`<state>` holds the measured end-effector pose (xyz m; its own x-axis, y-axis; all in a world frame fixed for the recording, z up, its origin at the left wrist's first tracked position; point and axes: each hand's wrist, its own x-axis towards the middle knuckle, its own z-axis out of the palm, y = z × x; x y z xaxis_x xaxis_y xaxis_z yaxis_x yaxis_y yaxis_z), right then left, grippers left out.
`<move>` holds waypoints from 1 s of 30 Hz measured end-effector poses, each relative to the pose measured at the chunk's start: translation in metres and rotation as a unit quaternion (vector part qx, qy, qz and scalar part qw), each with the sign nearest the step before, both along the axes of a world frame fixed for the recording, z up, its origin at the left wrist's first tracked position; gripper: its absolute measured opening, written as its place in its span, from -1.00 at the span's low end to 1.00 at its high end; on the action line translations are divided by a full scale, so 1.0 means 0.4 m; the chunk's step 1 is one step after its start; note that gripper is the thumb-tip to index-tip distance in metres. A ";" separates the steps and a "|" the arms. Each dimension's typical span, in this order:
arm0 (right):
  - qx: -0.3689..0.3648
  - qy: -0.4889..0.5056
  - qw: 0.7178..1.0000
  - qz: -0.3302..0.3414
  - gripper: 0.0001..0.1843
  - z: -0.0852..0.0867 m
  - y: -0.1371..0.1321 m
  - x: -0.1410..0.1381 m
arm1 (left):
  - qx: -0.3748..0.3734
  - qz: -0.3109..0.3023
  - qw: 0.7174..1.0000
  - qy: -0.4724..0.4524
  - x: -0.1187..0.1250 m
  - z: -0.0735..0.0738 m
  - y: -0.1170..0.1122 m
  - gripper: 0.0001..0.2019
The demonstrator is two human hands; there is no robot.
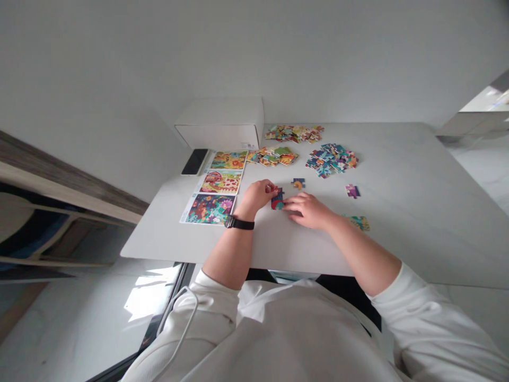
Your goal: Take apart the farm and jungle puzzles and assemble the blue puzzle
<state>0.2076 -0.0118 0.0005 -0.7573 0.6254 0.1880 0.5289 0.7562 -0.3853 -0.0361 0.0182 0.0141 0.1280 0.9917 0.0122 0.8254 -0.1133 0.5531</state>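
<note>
Two or so joined puzzle pieces [277, 200], dark blue with red and teal, lie on the table between my hands. My left hand [257, 197], with a black watch [239, 223] on its wrist, pinches the upper left edge of these pieces. From the other side, my right hand [309, 210] rests on the table with fingers stretched out, fingertips touching the pieces' right edge. Just above sits a loose blue piece with an orange crescent [298, 183]. A purple piece [352, 191] lies farther right. Partly behind my right forearm is a yellow-green piece [360, 223].
Left of my hands lies a picture sheet [238, 183] with three printed scenes. A phone [195, 162] is beside it, below a white box [222, 136]. Puzzle heaps lie behind: blue [332, 159], yellow-green [274, 156] and mixed [294, 133]. The wall borders the table [413, 212].
</note>
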 end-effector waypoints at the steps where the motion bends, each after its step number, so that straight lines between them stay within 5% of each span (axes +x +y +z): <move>1: 0.001 -0.002 1.000 -0.001 -0.61 0.000 -0.001 0.000 | -0.003 0.001 1.000 0.004 0.001 0.001 0.000 -0.80; 30: -0.001 0.021 1.000 -0.003 -0.69 0.000 0.008 -0.011 | 0.000 -0.025 0.999 0.042 0.002 -0.003 0.006 -0.79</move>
<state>0.2034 -0.0084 0.0005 -0.7447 0.6309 0.2176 0.5175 0.7517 -0.4087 -0.0353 0.0206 0.0130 0.1774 0.9841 -0.0003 0.8621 -0.1553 0.4824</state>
